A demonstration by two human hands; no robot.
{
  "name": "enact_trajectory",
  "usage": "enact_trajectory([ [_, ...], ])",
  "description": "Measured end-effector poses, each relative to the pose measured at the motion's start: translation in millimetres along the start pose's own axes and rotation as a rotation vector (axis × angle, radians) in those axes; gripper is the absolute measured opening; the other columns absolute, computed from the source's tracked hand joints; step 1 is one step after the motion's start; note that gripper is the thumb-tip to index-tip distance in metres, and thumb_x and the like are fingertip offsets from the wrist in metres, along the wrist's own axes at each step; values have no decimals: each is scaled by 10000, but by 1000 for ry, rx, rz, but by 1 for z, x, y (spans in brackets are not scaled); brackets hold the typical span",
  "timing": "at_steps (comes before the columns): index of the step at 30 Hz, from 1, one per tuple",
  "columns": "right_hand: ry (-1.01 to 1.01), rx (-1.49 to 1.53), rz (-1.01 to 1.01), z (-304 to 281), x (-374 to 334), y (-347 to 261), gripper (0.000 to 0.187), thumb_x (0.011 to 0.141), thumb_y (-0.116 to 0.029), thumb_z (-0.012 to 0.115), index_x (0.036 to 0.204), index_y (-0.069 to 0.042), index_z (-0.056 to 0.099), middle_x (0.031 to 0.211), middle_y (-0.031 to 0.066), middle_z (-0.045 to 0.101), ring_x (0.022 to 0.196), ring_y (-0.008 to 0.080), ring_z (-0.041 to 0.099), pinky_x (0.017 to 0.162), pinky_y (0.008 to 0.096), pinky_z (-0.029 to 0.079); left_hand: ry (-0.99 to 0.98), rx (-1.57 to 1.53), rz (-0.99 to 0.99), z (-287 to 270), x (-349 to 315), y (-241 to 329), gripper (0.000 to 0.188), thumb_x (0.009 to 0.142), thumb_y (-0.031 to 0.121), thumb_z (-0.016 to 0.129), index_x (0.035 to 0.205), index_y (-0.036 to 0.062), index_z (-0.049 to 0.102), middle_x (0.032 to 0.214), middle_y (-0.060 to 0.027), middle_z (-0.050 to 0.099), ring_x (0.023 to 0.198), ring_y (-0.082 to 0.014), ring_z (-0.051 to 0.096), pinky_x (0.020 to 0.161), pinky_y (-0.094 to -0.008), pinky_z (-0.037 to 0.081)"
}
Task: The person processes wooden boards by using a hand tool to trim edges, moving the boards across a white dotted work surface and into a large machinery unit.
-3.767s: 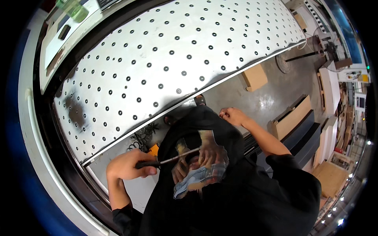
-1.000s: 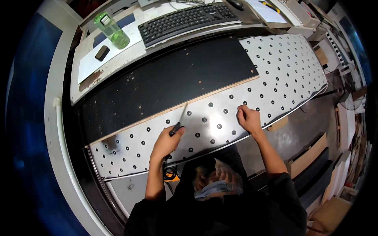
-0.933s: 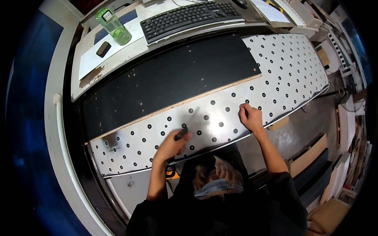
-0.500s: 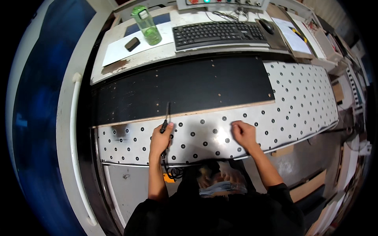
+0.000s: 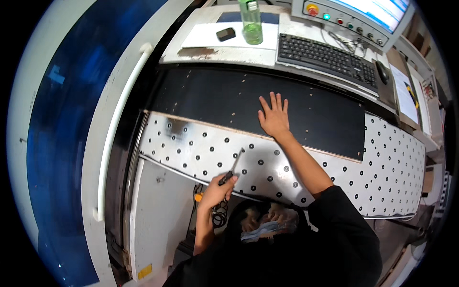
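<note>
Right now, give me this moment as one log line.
left hand: gripping thin tool | right hand: fingers spread, on black panel | black panel: flat on studded table

The person's right hand (image 5: 275, 118) lies flat on a long black board (image 5: 201, 95), fingers spread, near the board's front edge. Down in the left hand (image 5: 218, 189) there's a slim tool (image 5: 225, 179), gripped by its black handle, its thin shaft angled up over the white table (image 5: 397, 167) dotted with black rings. The board covers the far part of that table. Just past it I can see a black keyboard (image 5: 330, 62), a mouse (image 5: 382, 72), a green bottle (image 5: 251, 24) and a lit screen (image 5: 377, 9).
</note>
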State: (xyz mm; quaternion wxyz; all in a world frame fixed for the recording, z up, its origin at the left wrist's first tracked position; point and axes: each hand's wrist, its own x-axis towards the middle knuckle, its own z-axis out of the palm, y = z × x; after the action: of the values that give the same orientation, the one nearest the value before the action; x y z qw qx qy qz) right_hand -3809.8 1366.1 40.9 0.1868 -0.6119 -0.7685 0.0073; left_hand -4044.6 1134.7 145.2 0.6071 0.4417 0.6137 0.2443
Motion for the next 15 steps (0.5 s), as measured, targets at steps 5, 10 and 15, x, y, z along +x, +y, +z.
enact_trajectory([
  [5, -22, 14, 7, -20, -49, -7, 624, 1008, -399, 497, 1578, -156, 421, 1658, 259, 274, 1542, 466, 220, 1237, 648, 126, 38, 28, -31, -8, -1, 4, 449, 1040, 426, 625, 780, 68, 548, 581, 23, 504, 497, -85, 520, 498, -253, 418],
  [10, -103, 35, 30, -65, -124, 1, 645, 989, -375, 542, 1580, -150, 417, 1663, 270, 251, 1543, 480, 205, 1235, 651, 119, -309, 83, 47, 14, 6, 30, 407, 1046, 383, 630, 817, 52, 574, 618, 7, 546, 547, -96, 552, 537, -261, 439],
  [15, -151, 10, 74, -102, -199, 22, 641, 980, -379, 564, 1575, -182, 432, 1651, 271, 271, 1540, 468, 219, 1240, 637, 120, -301, 289, 45, 52, 38, 34, 558, 974, 537, 669, 959, -21, 678, 652, -36, 596, 574, -142, 615, 554, -304, 477],
])
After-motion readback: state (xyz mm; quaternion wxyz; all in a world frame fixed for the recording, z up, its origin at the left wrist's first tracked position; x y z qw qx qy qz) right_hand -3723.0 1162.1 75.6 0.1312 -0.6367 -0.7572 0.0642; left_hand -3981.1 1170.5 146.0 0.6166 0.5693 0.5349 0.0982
